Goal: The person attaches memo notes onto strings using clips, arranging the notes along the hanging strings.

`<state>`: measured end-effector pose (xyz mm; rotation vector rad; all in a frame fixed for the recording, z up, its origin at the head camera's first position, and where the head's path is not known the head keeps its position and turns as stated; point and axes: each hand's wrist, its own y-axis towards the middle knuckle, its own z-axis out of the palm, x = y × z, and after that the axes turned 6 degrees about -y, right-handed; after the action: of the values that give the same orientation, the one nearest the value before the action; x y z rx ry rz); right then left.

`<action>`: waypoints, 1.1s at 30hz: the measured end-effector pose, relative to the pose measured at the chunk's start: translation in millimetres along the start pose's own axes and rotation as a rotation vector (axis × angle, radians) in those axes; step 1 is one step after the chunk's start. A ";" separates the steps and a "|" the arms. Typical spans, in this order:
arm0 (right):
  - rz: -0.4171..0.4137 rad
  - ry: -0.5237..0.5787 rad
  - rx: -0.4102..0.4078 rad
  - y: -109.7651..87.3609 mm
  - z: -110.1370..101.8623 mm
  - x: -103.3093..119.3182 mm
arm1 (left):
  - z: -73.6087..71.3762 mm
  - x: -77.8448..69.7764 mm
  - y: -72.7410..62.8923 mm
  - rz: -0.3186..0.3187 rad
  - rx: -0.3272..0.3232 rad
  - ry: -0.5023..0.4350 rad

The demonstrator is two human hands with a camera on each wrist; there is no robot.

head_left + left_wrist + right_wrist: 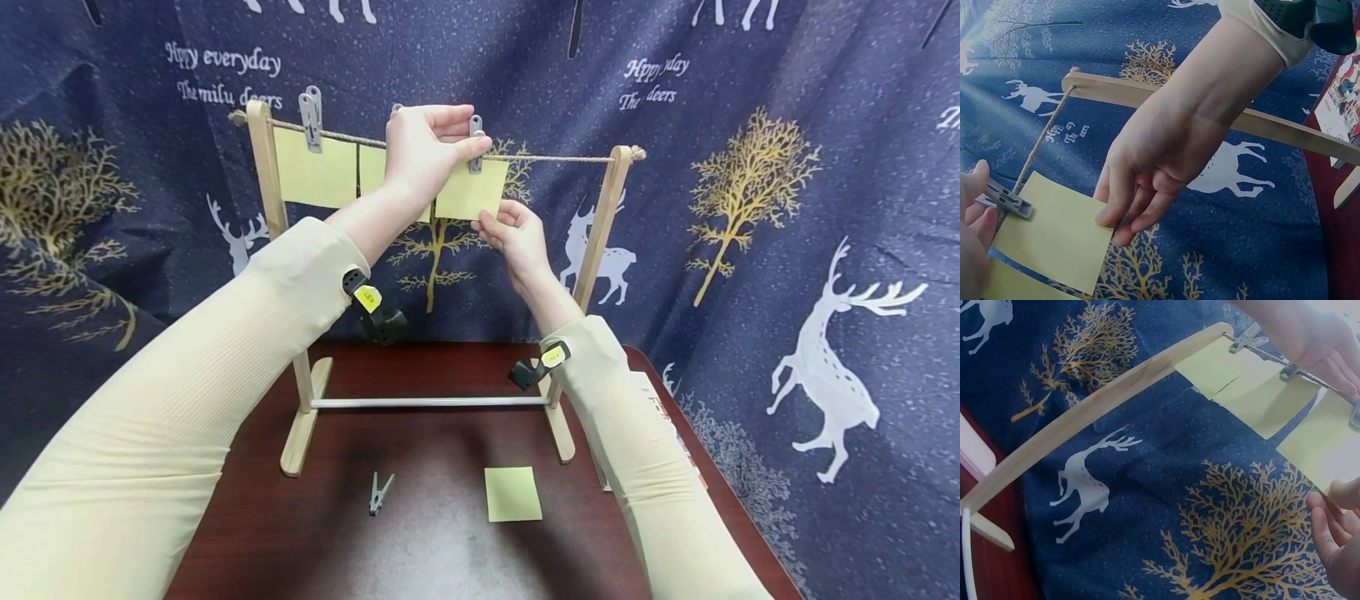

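Up at the rope, my left hand pinches a grey clothespin between thumb and fingers. The clothespin sits on the top edge of a yellow paper square, against the rope. My right hand pinches that square's lower right corner with thumb and fingertips. Farther left hang two more yellow squares, the left one under its own clothespin. The middle square is partly behind my left hand in the head view; its clothespin shows in the right wrist view.
The rope runs between two wooden posts, joined low down by a white rod. On the dark red table lie a loose clothespin and another yellow square. Printed material lies at the right edge. A patterned blue cloth hangs behind.
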<state>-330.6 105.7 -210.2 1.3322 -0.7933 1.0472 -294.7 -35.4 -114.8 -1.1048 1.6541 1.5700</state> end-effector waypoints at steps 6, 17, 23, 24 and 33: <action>0.004 -0.001 -0.003 0.2 -3.0 -1.2 | -0.4 -1.8 -1.9 0.012 0.006 0.017; 0.026 -0.010 0.002 -1.8 -4.8 -0.4 | -1.2 -2.3 -4.0 0.023 0.000 0.035; 0.029 -0.003 -0.003 -2.4 -5.3 -1.4 | -4.2 -2.0 -6.1 0.026 -0.022 0.000; 0.028 -0.002 -0.004 -2.3 -5.8 -2.2 | -4.7 -1.3 -6.8 0.037 -0.029 -0.010; 0.041 -0.022 -0.011 -5.6 -10.3 -11.0 | -9.7 9.1 -15.8 0.223 -0.143 -0.132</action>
<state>-330.5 114.6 -223.6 1.3252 -0.8443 1.0609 -284.0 -45.7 -129.2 -0.8881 1.6426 1.8859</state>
